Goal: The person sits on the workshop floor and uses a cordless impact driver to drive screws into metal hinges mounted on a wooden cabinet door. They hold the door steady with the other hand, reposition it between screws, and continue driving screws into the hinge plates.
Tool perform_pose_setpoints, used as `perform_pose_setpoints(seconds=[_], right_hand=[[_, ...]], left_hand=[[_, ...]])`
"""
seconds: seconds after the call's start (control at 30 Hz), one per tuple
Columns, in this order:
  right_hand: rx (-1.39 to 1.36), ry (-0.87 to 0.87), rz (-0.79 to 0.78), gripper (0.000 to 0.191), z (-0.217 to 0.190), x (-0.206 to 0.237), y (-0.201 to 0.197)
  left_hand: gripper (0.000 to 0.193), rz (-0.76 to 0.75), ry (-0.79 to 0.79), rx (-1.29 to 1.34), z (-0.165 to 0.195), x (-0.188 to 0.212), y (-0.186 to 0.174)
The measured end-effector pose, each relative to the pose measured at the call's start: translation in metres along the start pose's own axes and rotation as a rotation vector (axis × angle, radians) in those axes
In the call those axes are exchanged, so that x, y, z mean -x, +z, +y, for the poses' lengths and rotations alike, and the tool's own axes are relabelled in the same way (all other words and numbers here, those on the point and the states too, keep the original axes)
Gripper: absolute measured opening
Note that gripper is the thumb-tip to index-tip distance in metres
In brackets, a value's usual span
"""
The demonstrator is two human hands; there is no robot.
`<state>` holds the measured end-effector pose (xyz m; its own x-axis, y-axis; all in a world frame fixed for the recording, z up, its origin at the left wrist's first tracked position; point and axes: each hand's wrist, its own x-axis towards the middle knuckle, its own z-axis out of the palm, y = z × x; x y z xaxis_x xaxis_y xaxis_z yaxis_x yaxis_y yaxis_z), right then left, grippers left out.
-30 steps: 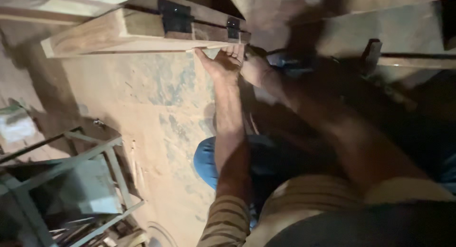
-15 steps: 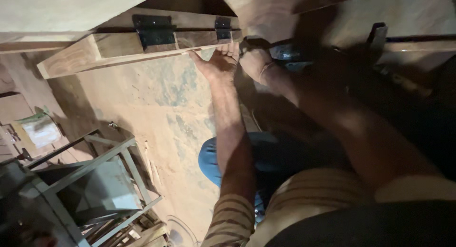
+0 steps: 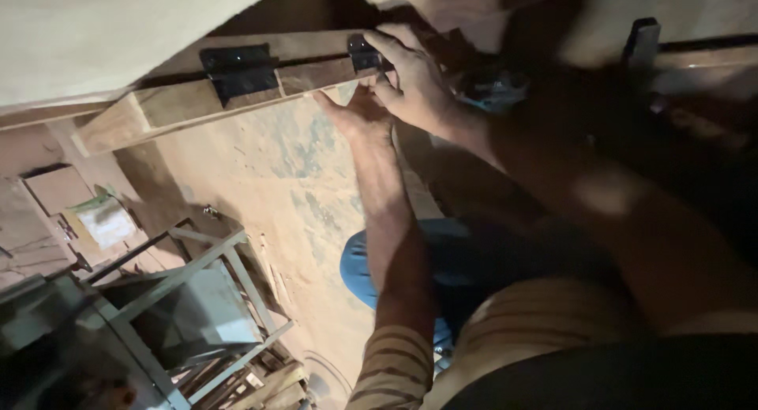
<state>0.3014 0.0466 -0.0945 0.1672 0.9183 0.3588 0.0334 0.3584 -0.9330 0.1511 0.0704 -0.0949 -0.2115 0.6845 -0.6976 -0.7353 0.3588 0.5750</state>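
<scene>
Wooden beam (image 3: 181, 102) with two black hinges across the top of view, right hand (image 3: 414, 78) with fingers pressed on the nearer hinge (image 3: 365, 53), left hand (image 3: 359, 114) open against the beam's underside, second hinge (image 3: 237, 69) further left, metal frame (image 3: 197, 276) on dusty floor (image 3: 292, 181) below.

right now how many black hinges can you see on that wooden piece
2. One black hinge sits toward the left of the wooden piece; the other hinge is at its right end, partly covered by the right hand. More may be hidden.
</scene>
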Motion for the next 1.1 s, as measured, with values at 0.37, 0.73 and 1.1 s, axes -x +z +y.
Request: perform_pose_setpoints(seconds=[0.37, 0.73, 1.1], right_hand=[[0.040, -0.020, -0.072, 0.063, 0.012, 0.002, -0.008], [-0.009, 0.136, -0.213, 0.052, 0.014, -0.009, -0.018], [0.082, -0.010, -0.172, 0.056, 0.002, -0.019, -0.026]], left_hand=[[0.105, -0.153, -0.019, 0.132, -0.002, -0.015, -0.014], [0.116, -0.123, 0.018, 0.134, -0.009, -0.014, -0.008], [0.126, -0.126, 0.108, 0.017, -0.014, -0.016, -0.017]])
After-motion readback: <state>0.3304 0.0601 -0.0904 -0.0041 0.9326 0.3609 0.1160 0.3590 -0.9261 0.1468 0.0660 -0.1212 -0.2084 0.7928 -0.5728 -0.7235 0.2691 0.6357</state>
